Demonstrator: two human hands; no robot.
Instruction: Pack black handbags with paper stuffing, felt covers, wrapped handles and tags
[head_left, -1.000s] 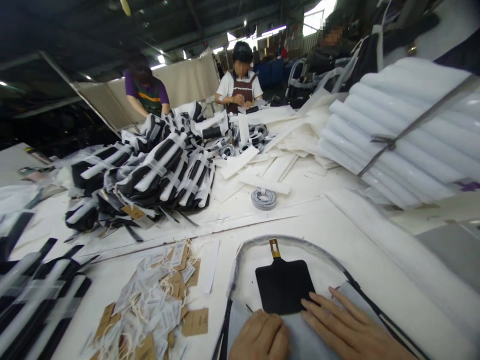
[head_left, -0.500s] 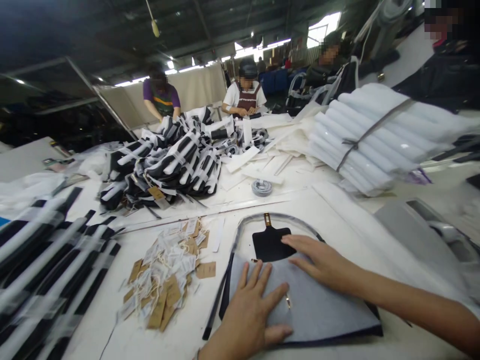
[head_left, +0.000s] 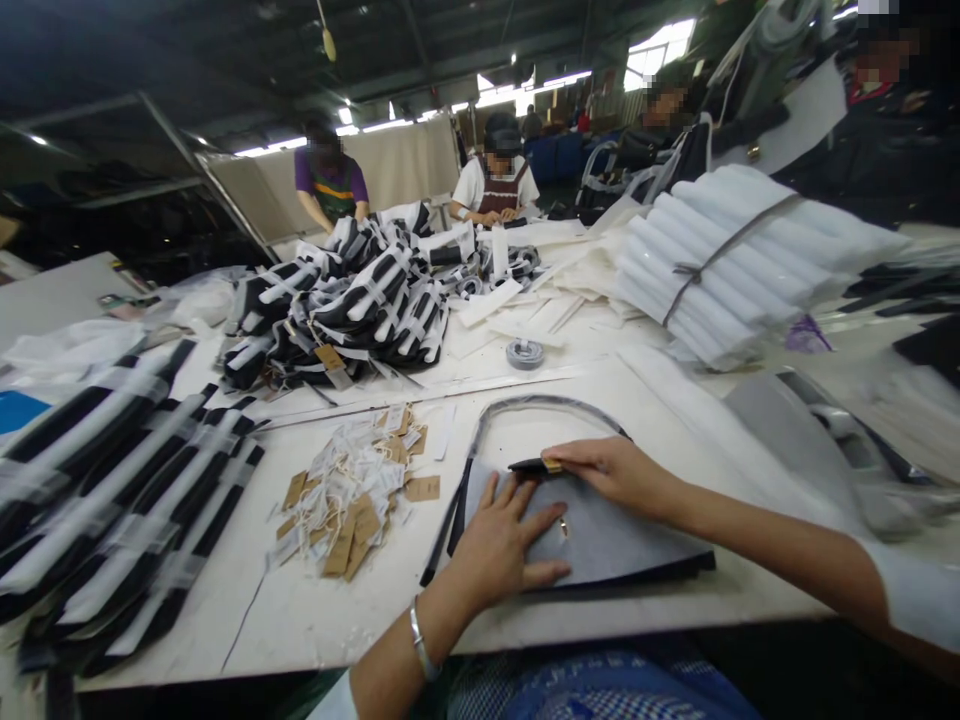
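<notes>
A grey bag (head_left: pixel 615 535) with a dark edge lies flat on the white table (head_left: pixel 720 590) in front of me, its curved handle (head_left: pixel 525 408) arching away from me. My left hand (head_left: pixel 502 540) presses flat on the grey panel, fingers spread. My right hand (head_left: pixel 611 470) pinches the black flap (head_left: pixel 529 466) by its small gold fitting (head_left: pixel 553 465) and folds it over the bag's top edge. A small metal clasp (head_left: pixel 562 527) shows on the panel between the hands.
A heap of brown and white hang tags (head_left: pixel 352 490) lies left of the bag. Black and white wrapped bags are stacked at the left (head_left: pixel 112 480) and piled further back (head_left: pixel 352 305). A bundle of white rolls (head_left: pixel 742 260) and a tape roll (head_left: pixel 524 352) lie behind. Other people work at the far end.
My right hand has closed on the black flap and folded it back towards me, so the flap now shows only as a thin edge. The view has tilted down and pulled back.
</notes>
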